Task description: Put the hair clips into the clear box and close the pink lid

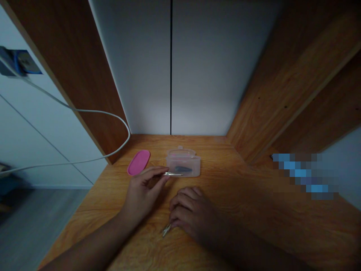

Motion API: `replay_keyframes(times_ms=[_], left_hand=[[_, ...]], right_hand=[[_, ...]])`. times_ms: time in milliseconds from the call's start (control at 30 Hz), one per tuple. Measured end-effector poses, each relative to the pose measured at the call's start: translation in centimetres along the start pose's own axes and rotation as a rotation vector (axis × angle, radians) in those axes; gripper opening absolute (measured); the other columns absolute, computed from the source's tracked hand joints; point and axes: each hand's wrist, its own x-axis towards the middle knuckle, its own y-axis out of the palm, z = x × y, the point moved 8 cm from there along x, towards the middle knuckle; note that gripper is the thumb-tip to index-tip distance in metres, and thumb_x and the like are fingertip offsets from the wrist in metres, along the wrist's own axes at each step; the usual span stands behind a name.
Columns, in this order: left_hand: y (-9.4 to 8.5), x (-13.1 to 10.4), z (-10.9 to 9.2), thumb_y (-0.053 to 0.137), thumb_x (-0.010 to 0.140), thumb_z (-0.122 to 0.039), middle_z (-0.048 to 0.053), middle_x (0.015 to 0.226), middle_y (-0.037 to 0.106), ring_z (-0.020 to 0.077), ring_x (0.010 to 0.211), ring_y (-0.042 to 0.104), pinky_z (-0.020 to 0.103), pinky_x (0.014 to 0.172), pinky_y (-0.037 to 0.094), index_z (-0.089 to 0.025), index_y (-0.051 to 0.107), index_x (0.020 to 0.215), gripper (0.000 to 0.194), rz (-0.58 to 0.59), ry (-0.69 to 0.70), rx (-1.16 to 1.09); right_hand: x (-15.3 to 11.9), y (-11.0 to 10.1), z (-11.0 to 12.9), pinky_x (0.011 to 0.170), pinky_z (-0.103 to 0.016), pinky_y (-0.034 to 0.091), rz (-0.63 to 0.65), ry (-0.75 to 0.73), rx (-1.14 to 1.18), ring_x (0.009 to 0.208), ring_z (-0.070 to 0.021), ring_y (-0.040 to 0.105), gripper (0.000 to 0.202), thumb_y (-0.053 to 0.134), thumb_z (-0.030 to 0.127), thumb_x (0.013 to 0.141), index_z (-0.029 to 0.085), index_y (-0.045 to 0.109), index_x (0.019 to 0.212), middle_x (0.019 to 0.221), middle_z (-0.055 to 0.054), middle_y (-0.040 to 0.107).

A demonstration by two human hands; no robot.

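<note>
My left hand pinches a thin shiny metal piece, maybe a nail clipper, between thumb and fingers, at the front of a clear plastic container. A dark object shows inside the container. Nearer to me, my right hand is curled low over the table, its fingertips closed on a second small metal piece. Left of the container lies a pink oval lid.
The wooden tabletop meets white panels at the back and wooden boards on both sides. A white cable loops in from the left. A blurred blue patch lies at the right.
</note>
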Motion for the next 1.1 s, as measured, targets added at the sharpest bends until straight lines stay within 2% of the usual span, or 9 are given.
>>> replay_keyframes(times_ms=[67, 100, 233, 300, 433, 567, 733, 933, 1100], left_hand=[[-0.1, 0.0, 0.4, 0.068, 0.084, -0.023, 0.005, 0.102, 0.073, 0.0173, 0.095, 0.067, 0.030, 0.087, 0.053, -0.022, 0.074, 0.100, 0.017, -0.029, -0.046, -0.059], [-0.2, 0.0, 0.6, 0.068, 0.084, -0.023, 0.005, 0.103, 0.072, 0.0174, 0.096, 0.066, 0.031, 0.088, 0.053, -0.022, 0.074, 0.100, 0.017, -0.042, -0.070, -0.088], [0.5, -0.2, 1.4, 0.067, 0.084, -0.025, 0.006, 0.103, 0.070, 0.0182, 0.097, 0.068, 0.033, 0.090, 0.053, -0.020, 0.069, 0.111, 0.027, -0.042, -0.217, -0.287], [1.3, -0.5, 1.9, 0.069, 0.083, -0.027, 0.005, 0.101, 0.069, 0.0177, 0.090, 0.071, 0.033, 0.085, 0.056, -0.020, 0.062, 0.121, 0.039, -0.014, -0.326, -0.436], [2.5, -1.2, 2.2, 0.073, 0.080, -0.027, 0.001, 0.098, 0.063, 0.0170, 0.077, 0.073, 0.032, 0.072, 0.061, -0.022, 0.056, 0.125, 0.048, 0.006, -0.457, -0.634], [3.3, -1.7, 2.2, 0.079, 0.072, -0.023, 0.001, 0.101, 0.061, 0.0184, 0.075, 0.073, 0.029, 0.063, 0.061, -0.022, 0.057, 0.123, 0.056, 0.031, -0.537, -0.709], [3.9, -1.9, 2.3, 0.084, 0.064, -0.014, 0.003, 0.100, 0.069, 0.0135, 0.073, 0.072, 0.024, 0.068, 0.058, -0.019, 0.059, 0.122, 0.063, 0.074, -0.581, -0.751], [4.0, -2.0, 2.7, 0.086, 0.062, -0.014, 0.001, 0.082, 0.073, 0.0088, 0.068, 0.066, 0.020, 0.069, 0.053, -0.016, 0.068, 0.114, 0.055, 0.091, -0.623, -0.778], [4.4, -2.4, 2.8, 0.080, 0.074, -0.025, 0.003, 0.081, 0.073, 0.0099, 0.074, 0.065, 0.022, 0.077, 0.050, -0.015, 0.074, 0.101, 0.030, 0.152, -0.641, -0.781]], right_hand=[[0.0, -1.1, -0.2, 0.083, -0.032, 0.042, -0.088, 0.035, 0.151, 0.092, -0.0169, 0.056, 0.013, 0.057, 0.029, 0.094, 0.020, 0.065, 0.091, 0.090, -0.002, 0.068], [-0.1, -1.7, -0.7, 0.079, -0.031, 0.043, -0.147, 0.098, 0.242, 0.087, -0.0164, 0.057, 0.013, 0.057, 0.027, 0.094, 0.019, 0.066, 0.090, 0.087, -0.003, 0.068], [-1.8, -2.4, -5.3, 0.064, -0.028, 0.047, -0.427, 0.555, 0.660, 0.070, -0.0147, 0.060, 0.012, 0.065, 0.030, 0.086, 0.019, 0.070, 0.085, 0.077, -0.002, 0.068], [-2.8, -2.0, -7.0, 0.060, -0.027, 0.048, -0.539, 0.715, 0.825, 0.064, -0.0137, 0.059, 0.016, 0.072, 0.034, 0.079, 0.020, 0.072, 0.085, 0.073, -0.002, 0.069], [-3.2, -2.0, -8.2, 0.063, -0.030, 0.052, -0.657, 0.784, 0.983, 0.063, -0.0147, 0.063, 0.030, 0.081, 0.038, 0.068, 0.019, 0.073, 0.091, 0.075, -0.003, 0.072], [-3.2, -1.8, -8.2, 0.067, -0.034, 0.056, -0.688, 0.802, 1.085, 0.068, -0.0178, 0.068, 0.040, 0.086, 0.039, 0.059, 0.019, 0.073, 0.091, 0.079, -0.004, 0.073], [-2.9, -1.5, -7.8, 0.071, -0.035, 0.057, -0.623, 0.808, 1.127, 0.069, -0.0183, 0.069, 0.038, 0.087, 0.039, 0.058, 0.019, 0.074, 0.088, 0.078, -0.004, 0.074], [-2.7, -1.4, -7.6, 0.065, -0.031, 0.056, -0.575, 0.802, 1.118, 0.062, -0.0150, 0.065, 0.034, 0.086, 0.039, 0.061, 0.018, 0.074, 0.084, 0.069, -0.003, 0.071], [-2.8, -1.3, -7.7, 0.060, -0.030, 0.054, -0.551, 0.820, 1.062, 0.056, -0.0145, 0.062, 0.035, 0.084, 0.045, 0.060, 0.017, 0.074, 0.079, 0.062, -0.002, 0.069]])
